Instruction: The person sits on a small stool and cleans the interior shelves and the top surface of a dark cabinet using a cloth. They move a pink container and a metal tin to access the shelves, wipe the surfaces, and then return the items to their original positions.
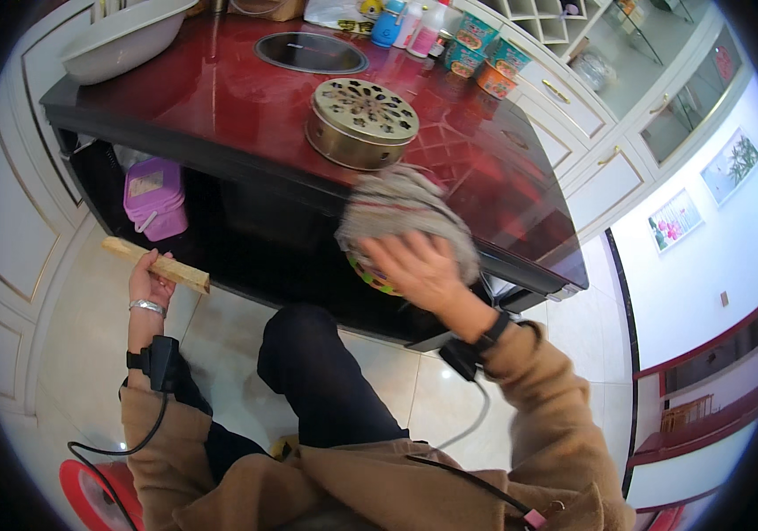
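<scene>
My left hand (151, 282) is closed around a short wooden stick (163, 265), held in front of the lower left of the table. My right hand (419, 269) lies with its fingers spread on a grey striped cloth (405, 206) at the front edge of the dark red glossy table (233, 113). Part of a colourful round thing shows under the cloth, mostly hidden. Just behind the cloth stands a round gold tin (362, 126) with a lid pierced in a flower pattern. Whether the right fingers grip the cloth is unclear from this view.
A white basin (123, 46) sits at the table's back left. A dark oval plate (311, 53) is set in the tabletop. Bottles (427, 30) and instant-noodle cups (472, 50) stand behind. A purple lidded bucket (155, 199) is on the shelf below. A red stool-like object (104, 484) stands lower left.
</scene>
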`<action>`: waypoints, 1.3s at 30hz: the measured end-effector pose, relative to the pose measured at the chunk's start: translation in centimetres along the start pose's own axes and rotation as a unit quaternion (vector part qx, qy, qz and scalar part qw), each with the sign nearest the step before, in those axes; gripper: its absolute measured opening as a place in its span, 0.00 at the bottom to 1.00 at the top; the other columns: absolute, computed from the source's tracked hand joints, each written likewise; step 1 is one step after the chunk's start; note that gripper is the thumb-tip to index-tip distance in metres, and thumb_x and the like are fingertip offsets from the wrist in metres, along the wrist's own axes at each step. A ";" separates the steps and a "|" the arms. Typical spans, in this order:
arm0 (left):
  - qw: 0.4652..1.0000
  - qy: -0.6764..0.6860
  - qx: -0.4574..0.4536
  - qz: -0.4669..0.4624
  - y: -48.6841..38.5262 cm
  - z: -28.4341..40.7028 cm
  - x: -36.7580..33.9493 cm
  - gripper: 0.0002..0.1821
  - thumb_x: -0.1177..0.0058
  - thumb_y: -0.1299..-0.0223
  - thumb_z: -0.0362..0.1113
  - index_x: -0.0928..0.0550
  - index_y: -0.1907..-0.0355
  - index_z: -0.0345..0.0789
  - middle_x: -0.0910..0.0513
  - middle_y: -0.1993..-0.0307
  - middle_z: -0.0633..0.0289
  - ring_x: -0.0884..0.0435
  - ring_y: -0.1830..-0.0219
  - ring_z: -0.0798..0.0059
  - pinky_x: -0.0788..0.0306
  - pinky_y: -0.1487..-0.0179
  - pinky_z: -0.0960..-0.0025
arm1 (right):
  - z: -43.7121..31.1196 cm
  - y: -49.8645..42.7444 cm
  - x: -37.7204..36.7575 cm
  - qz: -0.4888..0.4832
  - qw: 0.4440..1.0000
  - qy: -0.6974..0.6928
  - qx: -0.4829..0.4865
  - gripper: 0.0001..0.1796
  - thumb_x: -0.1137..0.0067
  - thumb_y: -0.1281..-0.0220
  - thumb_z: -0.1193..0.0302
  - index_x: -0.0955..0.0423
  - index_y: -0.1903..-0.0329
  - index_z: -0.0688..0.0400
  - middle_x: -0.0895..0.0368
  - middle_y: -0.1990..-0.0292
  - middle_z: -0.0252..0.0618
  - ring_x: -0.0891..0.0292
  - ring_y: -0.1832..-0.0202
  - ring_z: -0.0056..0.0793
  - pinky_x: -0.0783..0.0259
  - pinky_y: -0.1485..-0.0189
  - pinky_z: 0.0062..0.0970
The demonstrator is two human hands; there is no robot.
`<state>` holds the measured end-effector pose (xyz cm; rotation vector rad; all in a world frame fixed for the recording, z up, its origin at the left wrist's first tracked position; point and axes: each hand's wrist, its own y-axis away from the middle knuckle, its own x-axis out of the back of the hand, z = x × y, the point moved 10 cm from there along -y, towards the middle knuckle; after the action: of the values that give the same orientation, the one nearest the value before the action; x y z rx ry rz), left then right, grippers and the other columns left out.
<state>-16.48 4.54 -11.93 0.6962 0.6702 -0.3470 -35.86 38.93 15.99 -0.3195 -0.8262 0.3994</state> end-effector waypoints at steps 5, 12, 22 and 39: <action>0.999 0.006 -0.020 0.029 0.0 0.2 -0.1 0.11 0.41 0.47 0.36 0.26 0.64 0.39 0.18 0.64 0.59 0.20 0.69 0.72 0.25 0.70 0.74 | -2.6 -4.0 -0.4 0.067 0.997 0.027 0.024 0.23 0.50 0.44 0.64 0.28 0.44 0.52 0.27 0.48 0.23 0.33 0.51 0.17 0.40 0.57 0.20; 1.000 -0.009 0.007 -0.006 -0.2 -0.5 -0.8 0.11 0.41 0.47 0.36 0.26 0.64 0.39 0.18 0.64 0.58 0.20 0.68 0.72 0.23 0.67 0.73 | 1.3 5.6 1.5 -0.002 0.995 0.074 0.060 0.24 0.45 0.50 0.62 0.26 0.46 0.43 0.28 0.55 0.14 0.35 0.61 0.12 0.43 0.71 0.21; 1.000 -0.012 0.015 0.016 0.0 -0.8 -0.3 0.12 0.40 0.48 0.35 0.27 0.63 0.39 0.18 0.64 0.57 0.20 0.68 0.71 0.26 0.71 0.72 | 9.9 19.3 8.8 -0.030 0.975 0.114 -0.187 0.20 0.38 0.57 0.68 0.23 0.55 0.53 0.21 0.61 0.33 0.29 0.61 0.34 0.37 0.60 0.37; 0.998 0.045 -0.017 0.036 4.2 1.2 -2.0 0.11 0.43 0.45 0.37 0.27 0.61 0.42 0.17 0.64 0.59 0.19 0.63 0.68 0.25 0.61 0.64 | -2.7 -3.9 -0.5 -0.026 0.998 -0.013 -0.052 0.27 0.45 0.56 0.69 0.27 0.47 0.58 0.25 0.52 0.35 0.32 0.56 0.33 0.40 0.59 0.35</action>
<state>-15.29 6.91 -7.95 0.7054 0.7319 -0.2388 -33.29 34.97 15.60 -0.3885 -0.8813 0.3133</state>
